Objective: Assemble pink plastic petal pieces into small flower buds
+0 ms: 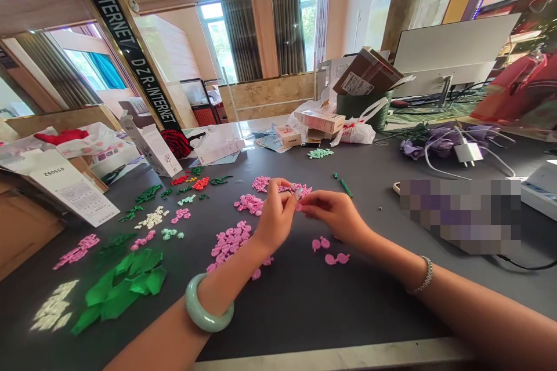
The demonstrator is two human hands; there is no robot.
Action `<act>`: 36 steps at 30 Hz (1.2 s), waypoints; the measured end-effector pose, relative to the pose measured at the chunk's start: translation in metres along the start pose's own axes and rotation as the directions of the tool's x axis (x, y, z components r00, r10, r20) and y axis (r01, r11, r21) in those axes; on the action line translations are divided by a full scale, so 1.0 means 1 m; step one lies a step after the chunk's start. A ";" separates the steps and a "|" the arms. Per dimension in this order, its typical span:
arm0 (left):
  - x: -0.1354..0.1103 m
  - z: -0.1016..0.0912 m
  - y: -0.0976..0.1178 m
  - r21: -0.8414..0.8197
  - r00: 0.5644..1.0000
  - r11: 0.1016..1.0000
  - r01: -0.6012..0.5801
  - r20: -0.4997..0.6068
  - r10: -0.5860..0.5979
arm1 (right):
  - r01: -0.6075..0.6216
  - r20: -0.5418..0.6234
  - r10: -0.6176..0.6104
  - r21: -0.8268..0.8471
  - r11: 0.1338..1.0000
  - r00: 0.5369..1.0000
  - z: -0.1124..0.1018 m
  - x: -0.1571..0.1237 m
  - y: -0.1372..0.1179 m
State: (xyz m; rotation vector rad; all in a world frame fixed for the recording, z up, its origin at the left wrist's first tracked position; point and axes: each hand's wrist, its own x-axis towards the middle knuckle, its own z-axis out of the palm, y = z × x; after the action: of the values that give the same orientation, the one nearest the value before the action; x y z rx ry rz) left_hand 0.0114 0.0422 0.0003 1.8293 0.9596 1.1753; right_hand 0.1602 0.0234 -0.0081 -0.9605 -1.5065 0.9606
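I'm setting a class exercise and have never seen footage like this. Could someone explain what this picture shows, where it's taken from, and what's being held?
No machine here: this one picture comes from a camera worn on a person's head, looking down at their own bare hands. The left hand and right hand meet at the fingertips around a tiny pink piece. On the dark grey table lie a heap of small pink pieces and glossy green leaf shapes.
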 end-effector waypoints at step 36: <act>-0.009 0.003 0.008 0.266 0.985 0.951 -0.157 -0.026 0.170 | -0.030 0.034 0.027 0.097 0.995 0.999 0.002 -0.002 0.000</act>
State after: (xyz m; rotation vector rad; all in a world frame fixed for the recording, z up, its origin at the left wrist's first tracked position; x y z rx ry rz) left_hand 0.0131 0.0307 0.0029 2.1346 1.0490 1.2451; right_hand 0.1582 0.0213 -0.0095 -0.9021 -1.4629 1.0652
